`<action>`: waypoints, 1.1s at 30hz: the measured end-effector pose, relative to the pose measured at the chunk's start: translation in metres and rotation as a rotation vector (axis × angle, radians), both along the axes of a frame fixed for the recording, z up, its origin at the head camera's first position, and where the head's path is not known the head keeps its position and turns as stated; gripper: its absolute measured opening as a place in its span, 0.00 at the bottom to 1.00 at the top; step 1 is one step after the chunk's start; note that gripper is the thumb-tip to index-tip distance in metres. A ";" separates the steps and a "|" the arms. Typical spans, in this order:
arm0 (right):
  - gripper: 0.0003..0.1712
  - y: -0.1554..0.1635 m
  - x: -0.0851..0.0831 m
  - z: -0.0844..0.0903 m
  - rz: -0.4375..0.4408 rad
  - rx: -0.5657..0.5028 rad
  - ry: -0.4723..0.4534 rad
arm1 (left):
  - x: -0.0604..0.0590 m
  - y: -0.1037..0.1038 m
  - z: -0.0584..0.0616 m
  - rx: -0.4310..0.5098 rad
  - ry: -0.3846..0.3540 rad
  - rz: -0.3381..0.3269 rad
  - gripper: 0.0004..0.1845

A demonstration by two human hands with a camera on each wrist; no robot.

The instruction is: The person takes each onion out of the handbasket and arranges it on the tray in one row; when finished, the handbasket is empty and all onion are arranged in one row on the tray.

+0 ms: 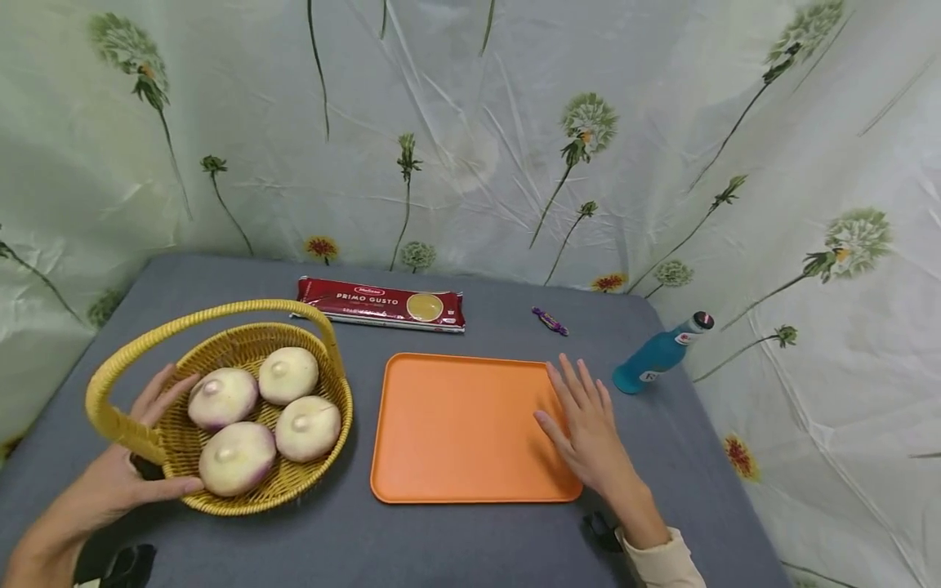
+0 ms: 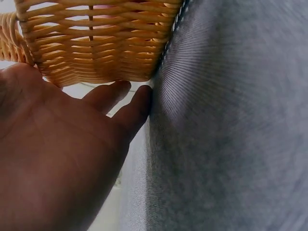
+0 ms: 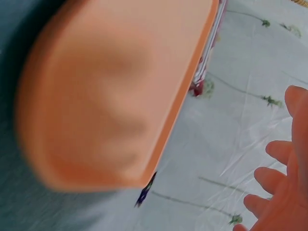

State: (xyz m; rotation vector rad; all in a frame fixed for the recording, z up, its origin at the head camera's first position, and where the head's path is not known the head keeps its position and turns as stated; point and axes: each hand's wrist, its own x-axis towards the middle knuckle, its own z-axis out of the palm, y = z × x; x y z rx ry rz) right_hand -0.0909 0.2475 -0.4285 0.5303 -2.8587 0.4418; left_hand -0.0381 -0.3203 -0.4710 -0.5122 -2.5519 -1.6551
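At the left of the head view, the yellow wicker basket (image 1: pixel 228 347) sits on the grey tabletop (image 1: pixel 367 547), holding four pale, purple-tinged turnips (image 1: pixel 237 459). The left hand (image 1: pixel 121 482) lies along the basket's left side, thumb by the lower rim, its fingers spread and fairly straight rather than wrapped round it. The right hand (image 1: pixel 588 433), fingers fanned and holding nothing, hovers over the right edge of the orange tray (image 1: pixel 470 433). The basket itself looks light and slightly springy; the turnips probably give it most of its weight. They seem firm, smooth and round, likely to roll if it tips. The arched handle (image 1: pixel 103 400) offers the surest hold, ideally at its top; otherwise the rim could be held from both sides. A turnip is best cupped round its widest part. The tabletop's left edge runs near the basket, so there is little room that way. Between basket and tray is a narrow strip, with more space along the lower middle of the frame. The red pasta packet (image 1: pixel 378 305) limits movement toward the top, and the blue bottle (image 1: pixel 650 362), right of the tray, looks easiest to topple.
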 end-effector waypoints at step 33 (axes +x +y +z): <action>0.39 -0.120 -0.022 0.023 0.475 0.012 0.021 | 0.001 -0.001 0.003 0.027 -0.008 -0.009 0.63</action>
